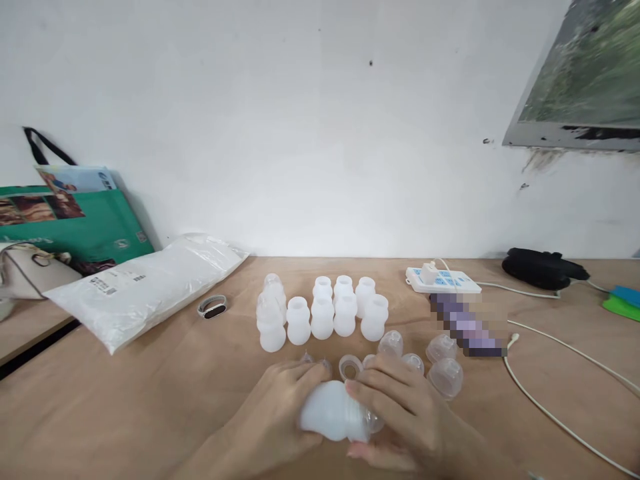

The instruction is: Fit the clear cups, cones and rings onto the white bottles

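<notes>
On our left we see a green bag (113,223), a white plastic package (150,287) and, near it, a grey wristband (215,311) on the counter (165,383). On our right lie a white power strip (464,285), a blurred purple object (467,327) and a black item (540,267).

Left hand (280,403): bare, with slender fingers (307,380) and a smooth back. Left forearm (215,453): uncovered along its visible length to the lower edge of view. Right hand (413,400): bare, similarly slim in the fingers, knuckles gently rounded. Right forearm (465,443): uncovered as far as it shows. Both wrists (243,433) are bare. Fingernails: too small and blurred to assess.
</notes>
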A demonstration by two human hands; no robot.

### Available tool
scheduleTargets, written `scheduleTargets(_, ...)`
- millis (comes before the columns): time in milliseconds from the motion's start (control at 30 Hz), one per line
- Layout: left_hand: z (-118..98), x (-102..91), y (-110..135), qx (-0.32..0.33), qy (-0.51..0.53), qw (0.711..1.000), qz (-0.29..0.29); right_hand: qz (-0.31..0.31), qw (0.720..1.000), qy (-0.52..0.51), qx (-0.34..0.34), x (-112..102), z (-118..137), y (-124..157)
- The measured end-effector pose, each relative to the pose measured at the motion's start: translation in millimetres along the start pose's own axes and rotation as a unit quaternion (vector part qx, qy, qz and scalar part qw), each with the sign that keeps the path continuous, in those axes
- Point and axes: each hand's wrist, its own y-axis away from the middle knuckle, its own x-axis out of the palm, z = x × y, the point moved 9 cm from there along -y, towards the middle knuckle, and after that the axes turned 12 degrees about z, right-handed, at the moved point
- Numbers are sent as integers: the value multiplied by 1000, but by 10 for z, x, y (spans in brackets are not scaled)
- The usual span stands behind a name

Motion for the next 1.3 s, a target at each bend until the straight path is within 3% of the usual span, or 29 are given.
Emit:
scheduleTargets(167,-56,-20,63,12,-81,995,-56,-40,987,-98,124,74,-186,26)
scheduleTargets(333,-80,-49,90,29,-135,985,-105,2,947,-187,261,267,-399,100)
scheduleTargets(500,-47,-165,99,13,-110,984,-141,8,945,-232,231,198,-466,118)
scheduleTargets(567,-11,-190,109,0,-91,985,-146,-29,947,-215,235,74,-591,185)
scheduleTargets(667,69,-170,116,-25,-77,987,-141,-69,928,-91,356,-109,-959,410)
scheduleTargets(700,100,-151,115,-34,-77,987,-136,-51,913,-43,402,-125,-1084,481)
scheduleTargets(800,189,-78,100,-58,-76,989,-111,92,870,32,484,29,-1376,617)
scheduleTargets(900,245,-33,88,-74,-72,990,-92,229,830,47,507,269,-1497,708)
scheduleTargets(967,262,-24,83,-81,-70,991,-83,281,814,56,505,373,-1512,733)
scheduleTargets(1300,281,-32,74,-81,-76,991,-78,322,790,131,505,244,-1611,817)
